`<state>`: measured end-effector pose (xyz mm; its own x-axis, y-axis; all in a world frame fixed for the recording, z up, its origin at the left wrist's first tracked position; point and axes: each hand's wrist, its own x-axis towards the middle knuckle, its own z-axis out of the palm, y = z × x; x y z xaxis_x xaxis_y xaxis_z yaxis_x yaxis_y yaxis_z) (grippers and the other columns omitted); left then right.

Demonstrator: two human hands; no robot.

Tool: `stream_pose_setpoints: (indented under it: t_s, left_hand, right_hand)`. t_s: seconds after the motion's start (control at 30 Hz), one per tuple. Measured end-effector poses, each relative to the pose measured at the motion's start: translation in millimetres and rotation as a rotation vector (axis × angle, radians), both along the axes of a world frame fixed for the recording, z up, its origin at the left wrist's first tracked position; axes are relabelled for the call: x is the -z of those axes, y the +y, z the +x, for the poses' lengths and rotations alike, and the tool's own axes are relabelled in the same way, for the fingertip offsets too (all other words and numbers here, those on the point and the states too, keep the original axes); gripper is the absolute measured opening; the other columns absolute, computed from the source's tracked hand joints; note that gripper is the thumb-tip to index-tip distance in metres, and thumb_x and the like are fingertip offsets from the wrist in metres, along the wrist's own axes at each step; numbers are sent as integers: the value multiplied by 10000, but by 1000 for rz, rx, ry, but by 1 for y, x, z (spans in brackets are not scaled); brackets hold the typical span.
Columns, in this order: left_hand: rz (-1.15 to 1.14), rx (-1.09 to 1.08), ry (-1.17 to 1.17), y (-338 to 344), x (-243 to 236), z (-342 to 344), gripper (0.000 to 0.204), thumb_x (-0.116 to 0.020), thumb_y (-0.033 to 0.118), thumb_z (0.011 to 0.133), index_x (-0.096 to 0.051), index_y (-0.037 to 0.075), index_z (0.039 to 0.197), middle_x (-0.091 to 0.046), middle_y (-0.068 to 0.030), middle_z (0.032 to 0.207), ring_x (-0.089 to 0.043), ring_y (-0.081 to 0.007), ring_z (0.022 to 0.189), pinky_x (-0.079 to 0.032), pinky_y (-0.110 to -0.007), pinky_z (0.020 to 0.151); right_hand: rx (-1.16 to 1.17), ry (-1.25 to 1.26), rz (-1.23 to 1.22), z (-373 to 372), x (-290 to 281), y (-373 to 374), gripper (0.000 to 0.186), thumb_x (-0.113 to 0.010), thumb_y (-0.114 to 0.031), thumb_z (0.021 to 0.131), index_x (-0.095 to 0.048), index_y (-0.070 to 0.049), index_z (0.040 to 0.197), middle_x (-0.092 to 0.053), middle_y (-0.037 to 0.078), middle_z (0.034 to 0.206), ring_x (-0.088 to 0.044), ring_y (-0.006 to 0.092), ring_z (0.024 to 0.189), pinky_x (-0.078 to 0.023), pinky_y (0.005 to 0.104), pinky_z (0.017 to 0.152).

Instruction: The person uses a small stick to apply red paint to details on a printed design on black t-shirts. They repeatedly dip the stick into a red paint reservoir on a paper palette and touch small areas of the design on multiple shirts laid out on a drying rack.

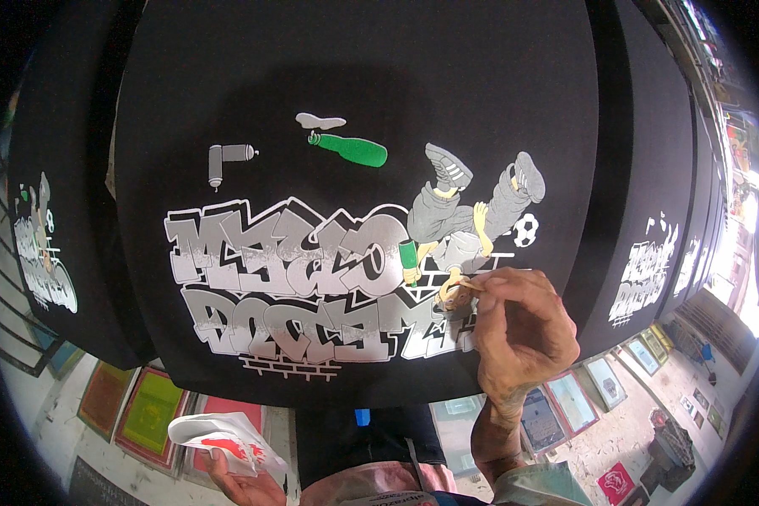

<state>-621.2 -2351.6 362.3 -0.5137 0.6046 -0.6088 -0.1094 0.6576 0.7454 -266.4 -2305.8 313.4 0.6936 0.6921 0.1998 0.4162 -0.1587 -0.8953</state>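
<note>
The black cloth [371, 51] lies spread in front of me, filling the middle of the view; its print sits on the half nearer my body. Two rows of bulky block lettering [295, 261] are shaded from pale grey to mid grey, speckled where the tones meet and outlined in white. To their right is a printed figure [468, 215], head toward me and shoes away, in grey clothes with yellowish limbs. A black-and-white ball [525, 229] is printed beside it. Beyond the lettering I note a green bottle [350, 150], solid in colour, and two grey spray cans [229, 156] set at a right angle.

My right hand [527, 333] is over the right part of the print, thumb and forefinger pinched together on a thin stick [472, 287]. Its tip is at the figure's head; I cannot tell whether it touches. My left hand [243, 485], low and off the cloth's near edge, grips a folded white paper [228, 432] bearing bright red smears. Framed screens [153, 413] stand below.
</note>
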Motion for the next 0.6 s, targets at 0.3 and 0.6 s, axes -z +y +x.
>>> stream_pose_setpoints:
  t_s: [0.3,0.6]
  left_hand:
    - [20,-9,12,1,1,2,600,-506,446,990,-361,100,1459,-517,-129,1331,-593,-250,1049,-571,-418,807]
    - [20,-5,11,0,2,-2,583,-520,438,982,-392,90,1432,-546,-130,1289,-617,-244,994,-584,-407,745]
  right_hand:
    - [-8,16,1,0,-1,1,192,-653,130,693,-693,65,869,-721,171,840,-698,188,755,-544,275,691]
    - [-7,34,19,0,-1,1,192,-647,135,695,-691,71,870,-718,172,835,-699,192,758,-544,276,694]
